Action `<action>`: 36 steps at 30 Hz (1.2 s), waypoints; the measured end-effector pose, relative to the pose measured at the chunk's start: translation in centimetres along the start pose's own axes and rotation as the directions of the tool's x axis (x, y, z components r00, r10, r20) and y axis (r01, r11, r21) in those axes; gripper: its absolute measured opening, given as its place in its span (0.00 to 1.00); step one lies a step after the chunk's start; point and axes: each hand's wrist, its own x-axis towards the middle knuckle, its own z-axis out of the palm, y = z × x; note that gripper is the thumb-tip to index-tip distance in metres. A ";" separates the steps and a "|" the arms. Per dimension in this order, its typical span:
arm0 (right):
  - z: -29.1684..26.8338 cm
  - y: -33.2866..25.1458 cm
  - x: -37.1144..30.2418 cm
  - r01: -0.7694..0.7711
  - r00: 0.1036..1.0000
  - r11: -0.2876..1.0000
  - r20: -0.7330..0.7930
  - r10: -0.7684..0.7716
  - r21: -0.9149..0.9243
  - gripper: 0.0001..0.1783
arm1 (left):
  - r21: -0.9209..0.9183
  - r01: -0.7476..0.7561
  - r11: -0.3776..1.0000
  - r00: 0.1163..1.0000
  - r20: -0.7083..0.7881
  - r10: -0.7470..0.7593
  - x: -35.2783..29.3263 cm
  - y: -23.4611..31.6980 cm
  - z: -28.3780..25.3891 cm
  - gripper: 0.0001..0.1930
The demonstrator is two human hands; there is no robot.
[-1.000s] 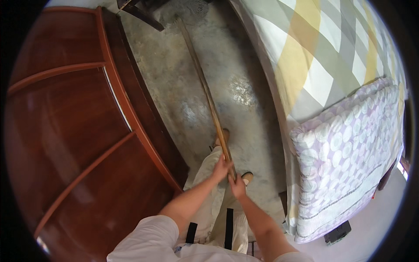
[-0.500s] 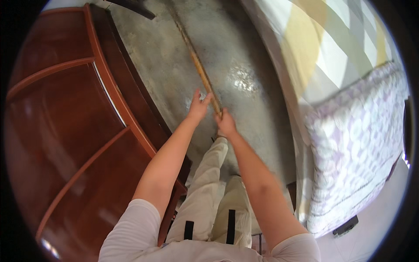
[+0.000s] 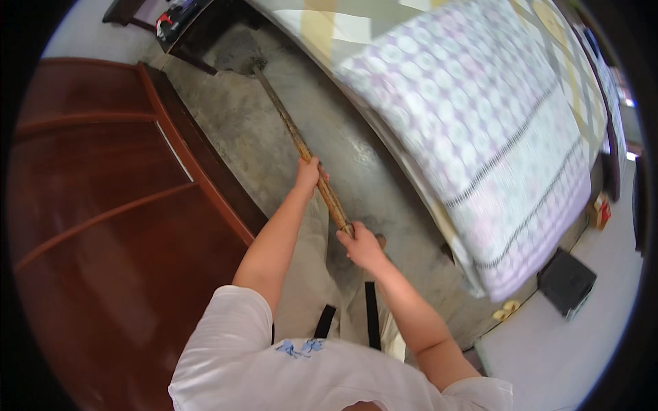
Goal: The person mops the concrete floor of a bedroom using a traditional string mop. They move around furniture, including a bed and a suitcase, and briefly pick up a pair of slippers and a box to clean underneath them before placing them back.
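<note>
A mop with a long, worn wooden handle (image 3: 279, 108) slants across the concrete floor. Its grey, matted head (image 3: 236, 51) lies spread at the far end, beside a dark table leg. My left hand (image 3: 308, 175) is wrapped around the handle partway along. Closer to me, my right hand (image 3: 363, 248) grips the near end of the handle.
A glossy red-brown wooden cabinet (image 3: 89, 233) lines the left side. On the right stands a bed with a patterned sheet (image 3: 343, 31) and a purple-white quilt (image 3: 466, 89) hanging over its edge. A dark table (image 3: 188, 34) is far left; a black box (image 3: 567, 277) sits right.
My left hand, open beside the handle before, is now closed around it. The view has shifted, bringing the mop head and more of the bed into sight.
</note>
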 end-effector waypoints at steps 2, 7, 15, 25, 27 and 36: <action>-2.4 -0.3 -6.1 0.168 0.984 0.982 -0.069 -0.163 0.086 0.31 | -0.043 0.038 0.998 0.995 0.091 -0.034 -3.8 -1.3 1.3 0.16; -7.2 -3.6 -21.9 0.556 0.830 0.761 -0.272 -0.487 0.336 0.33 | -0.171 0.180 0.969 0.975 0.165 -0.152 -14.9 1.5 6.8 0.11; -8.5 -3.2 -30.6 0.779 0.048 0.402 -0.592 -0.804 -0.482 0.06 | 0.007 0.472 0.881 0.818 0.370 -0.441 -26.3 0.1 9.2 0.10; -3.6 -2.9 -31.7 0.920 0.250 0.392 -0.748 -0.615 -0.014 0.07 | 0.358 0.394 0.847 0.828 0.262 -0.496 -23.9 -0.8 9.1 0.08; -3.9 -2.7 -34.3 0.886 0.280 0.463 -0.771 -0.572 -0.023 0.07 | 0.450 0.388 0.804 0.806 0.257 -0.533 -26.8 -1.6 10.3 0.08; -4.3 -6.6 -44.3 0.602 0.301 0.773 -0.841 -0.449 -0.198 0.07 | 0.660 0.486 0.573 0.401 0.413 -0.817 -37.3 -9.7 15.2 0.08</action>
